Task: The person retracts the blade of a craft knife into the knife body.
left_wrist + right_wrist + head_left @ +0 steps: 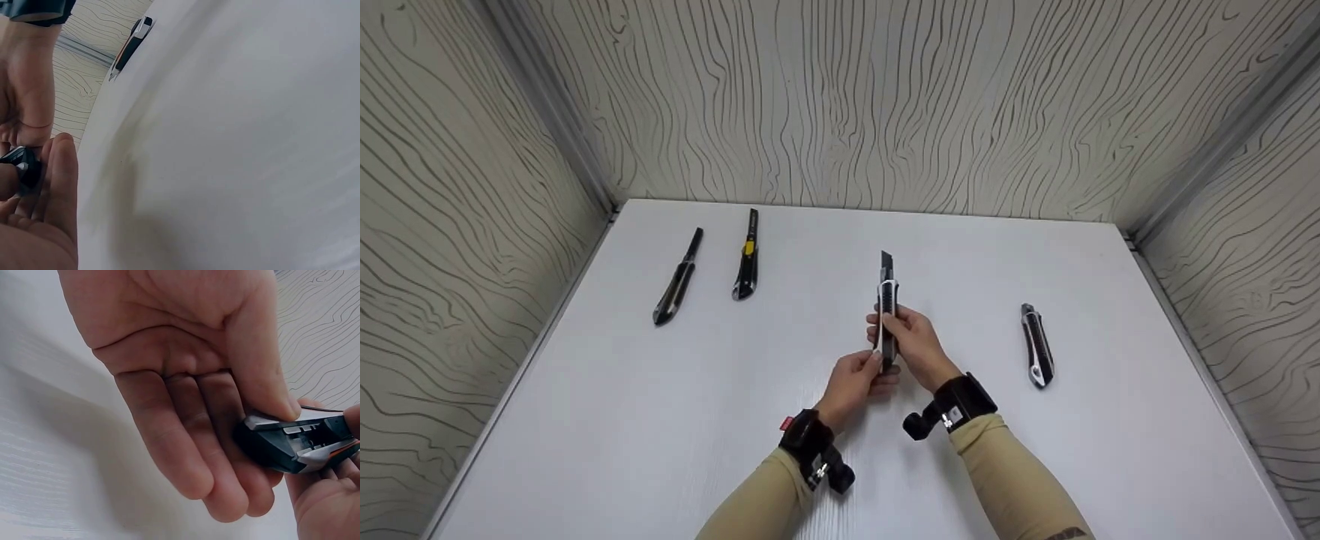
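Observation:
Above the middle of the white table, both hands hold a utility knife [888, 292] with a silver-edged dark handle and its dark blade [886, 262] extended toward the back wall. My right hand [919, 341] grips the middle of the handle, thumb along its upper face. At the tail end, my left hand [851, 386] pinches the handle between thumb and fingers. In the right wrist view the left thumb [264, 382] presses the dark end cap [264, 444], while the right hand [332, 506] supports the handle farther along. The left wrist view shows only the knife's tail [25, 166].
On the left of the table [622, 420] lie a dark utility knife [675, 289] and one with a yellow band [748, 248], blades extended. Another silver-and-black knife [1037, 349] lies right, its blade retracted. Wood-patterned walls [840, 105] stand behind and at both sides.

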